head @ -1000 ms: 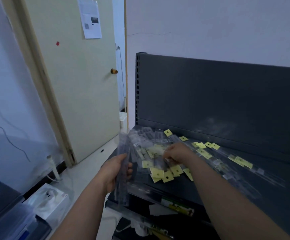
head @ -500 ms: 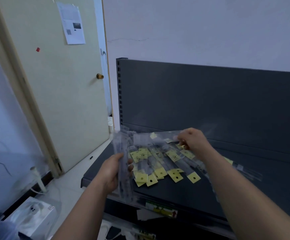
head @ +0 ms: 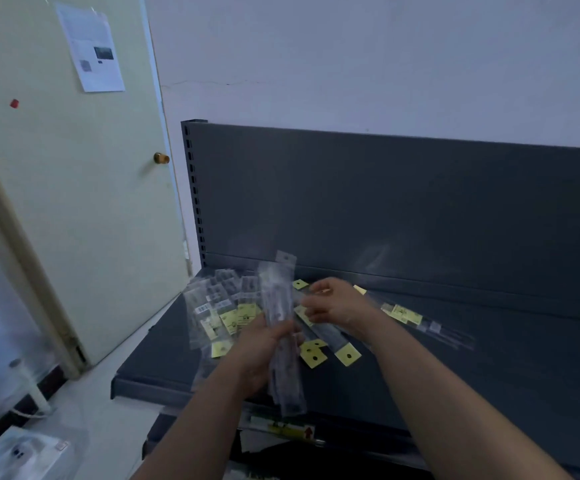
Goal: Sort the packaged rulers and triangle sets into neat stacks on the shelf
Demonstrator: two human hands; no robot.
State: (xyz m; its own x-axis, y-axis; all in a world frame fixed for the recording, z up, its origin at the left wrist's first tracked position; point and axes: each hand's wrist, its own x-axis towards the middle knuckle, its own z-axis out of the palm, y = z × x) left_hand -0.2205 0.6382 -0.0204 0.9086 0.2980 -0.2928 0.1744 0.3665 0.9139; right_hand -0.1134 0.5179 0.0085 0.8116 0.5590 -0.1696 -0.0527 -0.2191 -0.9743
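My left hand (head: 259, 355) grips a bundle of clear packaged rulers (head: 281, 327), held upright over the front of the dark grey shelf (head: 455, 368). Just to its right, my right hand (head: 337, 301) hovers with fingers curled toward the bundle; whether it pinches a packet is hidden. A loose pile of clear packets with yellow header cards (head: 228, 311) lies on the shelf's left part. More packaged rulers (head: 406, 315) lie spread to the right.
The shelf's dark back panel (head: 385, 202) rises behind the pile. A cream door (head: 74, 202) with a brass knob (head: 161, 158) stands to the left. A white box (head: 25, 455) sits on the floor at lower left. A lower shelf (head: 281, 431) holds other packaged goods.
My left hand has brought the ruler bundle rightward and more upright, toward my right hand. My right hand has drawn back from the pile toward the bundle. The camera view has shifted left and down.
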